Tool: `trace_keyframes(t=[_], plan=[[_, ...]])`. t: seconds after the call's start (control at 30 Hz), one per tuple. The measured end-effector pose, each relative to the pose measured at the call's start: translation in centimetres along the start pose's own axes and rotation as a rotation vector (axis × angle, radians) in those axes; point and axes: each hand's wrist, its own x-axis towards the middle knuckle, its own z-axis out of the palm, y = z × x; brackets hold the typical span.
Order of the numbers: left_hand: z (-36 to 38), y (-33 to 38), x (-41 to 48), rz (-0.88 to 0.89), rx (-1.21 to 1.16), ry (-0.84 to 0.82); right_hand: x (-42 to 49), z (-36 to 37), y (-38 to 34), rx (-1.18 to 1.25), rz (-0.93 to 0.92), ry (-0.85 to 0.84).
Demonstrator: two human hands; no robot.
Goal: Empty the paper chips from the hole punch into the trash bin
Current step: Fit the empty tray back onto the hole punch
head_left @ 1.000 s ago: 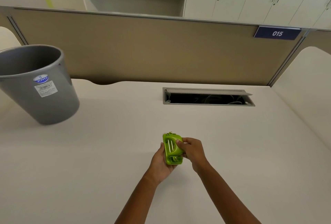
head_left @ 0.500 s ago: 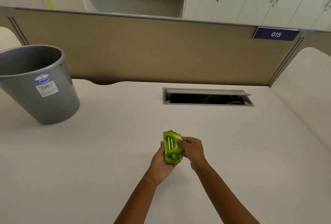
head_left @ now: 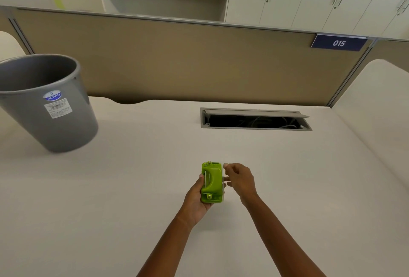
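Observation:
A lime-green hole punch point(head_left: 212, 182) is held upright above the middle of the desk, its metal parts facing me. My left hand point(head_left: 195, 199) cups it from below and from the left. My right hand point(head_left: 240, 179) pinches the punch's right edge with its fingertips, where a pale, clear strip shows. The grey trash bin point(head_left: 47, 108) stands on the desk at the far left, well apart from both hands; its open mouth faces up, and I cannot see its bottom.
The white desk point(head_left: 110, 199) runs back to a tan partition point(head_left: 177, 59) carrying a blue "015" sign point(head_left: 338, 43). An open cable hatch point(head_left: 254, 119) with wires inside sits behind the hands. Cabinets and shelves rise beyond the partition.
The punch has turned more upright in my left hand. My right hand has slid off its face to its right edge, fingertips now pinching there. The bin has not moved.

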Motion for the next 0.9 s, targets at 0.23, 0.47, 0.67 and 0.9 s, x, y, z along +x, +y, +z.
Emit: trace_keyframes(t=[0.23, 0.47, 0.67, 0.9], plan=[[-0.7, 0.2, -0.3, 0.041, 0.151, 0.026, 0.9, 0.1, 0.2, 0.092, 0.125, -0.1], [-0.8, 0.6, -0.7, -0.083, 0.044, -0.015, 0.8, -0.1, 0.3, 0.227, 0.198, -0.213], [-0.8, 0.5, -1.0, -0.113, -0.081, -0.04, -0.1, 0.8, 0.7, 0.069, 0.025, -0.049], [-1.4, 0.7, -0.4, -0.1, -0.127, -0.046, -1.6, 1.0, -0.2, -0.002, 0.003, -0.169]])
